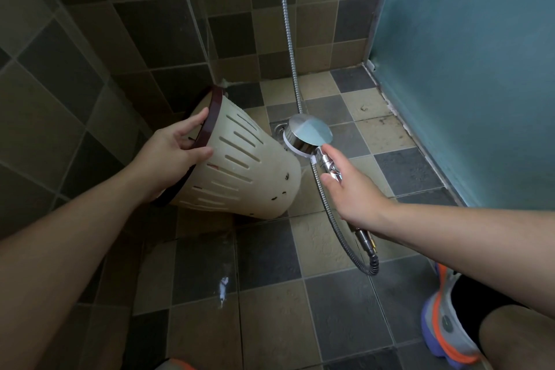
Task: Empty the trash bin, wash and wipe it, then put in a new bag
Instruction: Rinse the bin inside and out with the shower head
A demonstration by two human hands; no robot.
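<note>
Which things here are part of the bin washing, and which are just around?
In use: trash bin, gripped at its rim by the left hand; shower head, held by the right hand; hose; floor drain.

Just around: glass door; shoe.

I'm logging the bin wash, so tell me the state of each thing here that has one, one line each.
Bin: tipped on its side, base toward the shower head, no bag seen.
Left hand: grips the bin's dark rim.
Shower head: held low beside the bin's base; whether it is spraying is unclear.
Right hand: holds the shower handle.
Hose: hangs down the wall and loops to the handle.
Floor: looks wet in patches.
</note>
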